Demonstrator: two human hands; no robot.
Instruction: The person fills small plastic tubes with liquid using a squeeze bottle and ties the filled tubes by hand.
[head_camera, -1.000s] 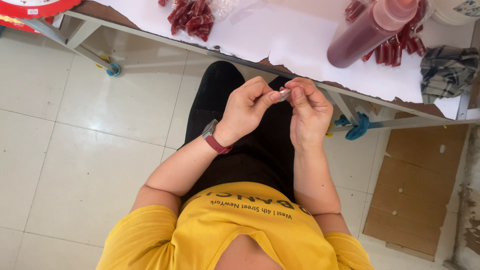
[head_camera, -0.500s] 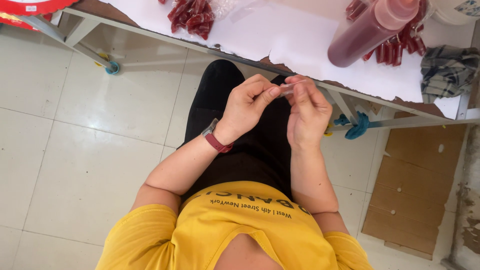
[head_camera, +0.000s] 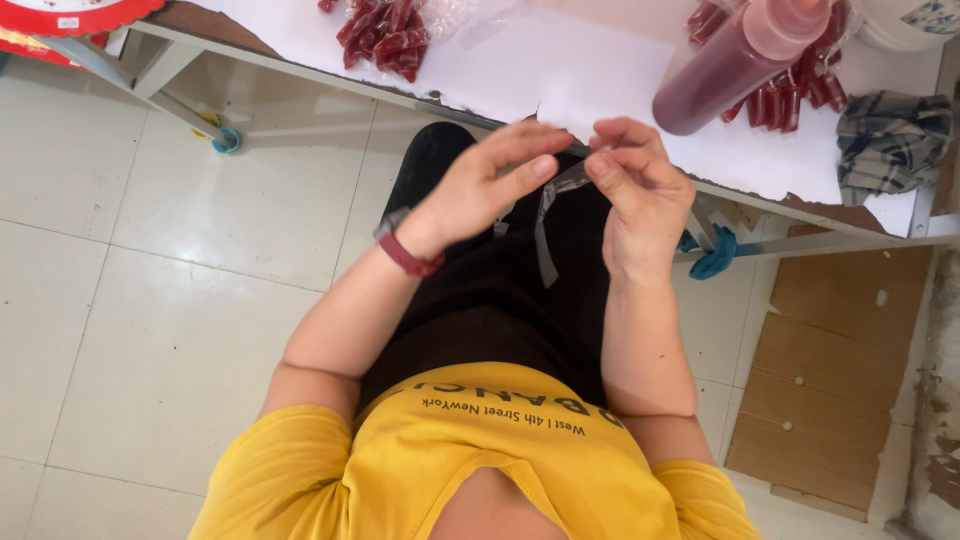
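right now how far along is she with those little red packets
Done: filled red packets lie in two piles on the white-covered table, one pile at the far left, another beside the squeeze bottle of red liquid. In hand: the right hand pinches a clear empty plastic strip that hangs down; the left hand is open beside it. Left: this strip shows no red filling yet.

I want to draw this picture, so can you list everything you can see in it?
Clear strip: one, see-through, hanging from the right hand over the lap.
Squeeze bottle: one, dark red, on the table.
Filled packets: many, red, in piles on the table.
Cloth: one, grey checked, table's right end.
Cardboard: several brown sheets, floor at right.
Watch: one, red strap, left wrist.
Left hand: open, beside the strip.
Right hand: pinching the strip.
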